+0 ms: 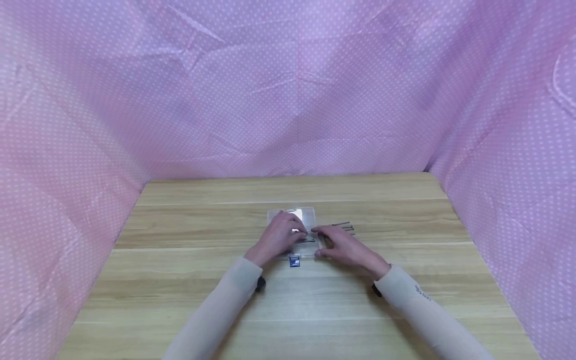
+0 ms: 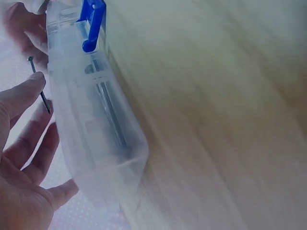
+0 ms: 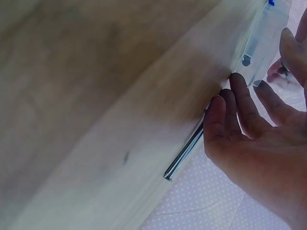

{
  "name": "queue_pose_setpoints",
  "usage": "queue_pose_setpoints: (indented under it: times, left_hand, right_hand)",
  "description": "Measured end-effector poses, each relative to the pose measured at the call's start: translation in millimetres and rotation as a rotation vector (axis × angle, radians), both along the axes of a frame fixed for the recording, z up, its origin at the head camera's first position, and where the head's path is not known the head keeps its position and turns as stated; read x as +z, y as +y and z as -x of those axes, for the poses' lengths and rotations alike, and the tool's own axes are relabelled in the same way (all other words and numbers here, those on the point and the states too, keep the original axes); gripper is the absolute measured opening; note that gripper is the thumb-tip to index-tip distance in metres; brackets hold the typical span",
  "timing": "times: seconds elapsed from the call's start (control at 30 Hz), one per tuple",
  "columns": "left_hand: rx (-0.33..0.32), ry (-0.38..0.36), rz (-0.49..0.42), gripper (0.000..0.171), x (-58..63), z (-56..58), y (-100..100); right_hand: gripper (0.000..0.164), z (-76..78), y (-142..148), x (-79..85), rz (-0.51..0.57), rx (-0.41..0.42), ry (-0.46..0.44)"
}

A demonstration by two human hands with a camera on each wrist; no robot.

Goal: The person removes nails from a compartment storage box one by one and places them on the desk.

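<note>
Left hand (image 1: 280,235) pinched a nail (image 2: 45,100) at the clear box (image 1: 309,249)

The box stood just below the centre of the head view, on the wooden tabletop (image 1: 135,280), its blue latch (image 1: 294,262) at the lower edge. More nails (image 2: 114,120) showed through the box's wall in the middle of the left wrist view. At the left of that view, the left hand's thumb and fingers grasped the single nail, tilted with its head uppermost. The right hand (image 1: 344,246) was released, its fingers loosely extended by the box's right edge; whether they touched it, I could not tell. Loose nails (image 1: 348,228) lay right of the box in the head view. Pink dotted cloth (image 1: 288,75) filled the upper frame.
</note>
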State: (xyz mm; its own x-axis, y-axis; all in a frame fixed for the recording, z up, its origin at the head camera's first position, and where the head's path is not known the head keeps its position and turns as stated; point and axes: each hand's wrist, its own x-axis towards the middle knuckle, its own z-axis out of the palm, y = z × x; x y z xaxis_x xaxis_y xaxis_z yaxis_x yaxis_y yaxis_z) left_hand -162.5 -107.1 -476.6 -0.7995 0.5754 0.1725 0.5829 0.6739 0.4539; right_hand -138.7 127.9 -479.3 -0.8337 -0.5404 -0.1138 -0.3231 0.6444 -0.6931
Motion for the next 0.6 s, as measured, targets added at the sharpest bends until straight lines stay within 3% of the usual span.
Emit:
queue_pose_setpoints:
  times: [0.2, 0.43, 0.6]
  left_hand:
    - [0.009, 0.027, -0.008, 0.011, 2.9, -3.7, -8]
    - [0.010, 0.122, -0.071, 0.011, 5.1, -7.2, -19]
    - [0.040, 0.113, -0.110, 0.010, 13.1, -11.7, -26]
  right_hand:
    - [0.065, 0.3, -1, 1.0, 0.003, 0.004, -0.010]
    - [0.066, -0.3, -2, 1.5, -0.011, -0.005, -0.027]
    - [0.066, -0.4, -2, 1.7, -0.001, -0.006, -0.036]
